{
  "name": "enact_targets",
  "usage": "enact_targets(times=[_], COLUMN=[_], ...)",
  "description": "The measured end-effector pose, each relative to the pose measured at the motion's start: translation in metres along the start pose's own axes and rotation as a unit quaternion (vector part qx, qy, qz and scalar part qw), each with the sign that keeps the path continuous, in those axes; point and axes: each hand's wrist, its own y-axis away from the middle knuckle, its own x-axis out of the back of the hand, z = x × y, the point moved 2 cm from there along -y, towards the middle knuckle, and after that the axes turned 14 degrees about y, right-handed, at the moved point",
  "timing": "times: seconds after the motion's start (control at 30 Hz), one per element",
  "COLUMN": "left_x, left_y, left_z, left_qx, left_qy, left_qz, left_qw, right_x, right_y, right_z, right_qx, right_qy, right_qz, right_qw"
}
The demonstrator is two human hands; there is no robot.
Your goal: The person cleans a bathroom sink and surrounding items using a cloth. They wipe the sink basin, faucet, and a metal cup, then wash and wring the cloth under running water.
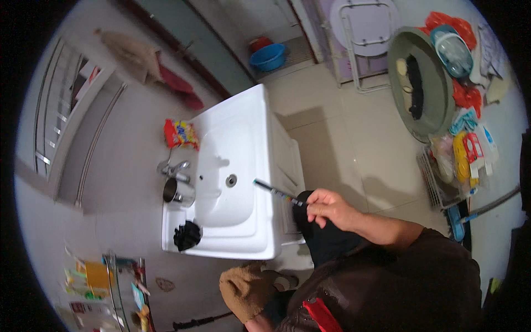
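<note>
My right hand (330, 210) pinches one end of a slim dark stick (279, 193) with coloured marks and a pale green tip; its exact kind is not clear. The tip points left over the front rim of the white washbasin (265, 232). Below the basin, a brown towel-like cloth (243, 289) covers my left hand, so its fingers are hidden. On the basin's back ledge are a metal cup (185, 195), a chrome tap (178, 167), a red and yellow packet (181, 134) and a crumpled black cloth (187, 235).
A grey-green tub (395, 83) with dark and pale items stands at the far right, near a wire basket (434, 177) of packages. A folded chair (351, 50) and a blue basin (268, 57) are farther back. Glass shelves (113, 288) hang at the lower left.
</note>
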Motion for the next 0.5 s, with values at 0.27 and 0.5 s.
enact_targets(times=[0.27,0.5], left_x=[-0.02,-0.07], left_y=[-0.002,-0.015], left_z=[-0.049,-0.006], left_qx=[0.251,0.289], left_qy=[0.318,0.249], left_qz=[0.026,-0.007], left_qw=[0.914,0.924], right_x=[0.153,0.219], right_y=[0.015,0.053], right_z=[0.059,0.122], right_qx=[-0.044,-0.167], right_qy=[0.003,-0.039], right_qz=[0.319,0.416], right_qw=[0.947,0.893])
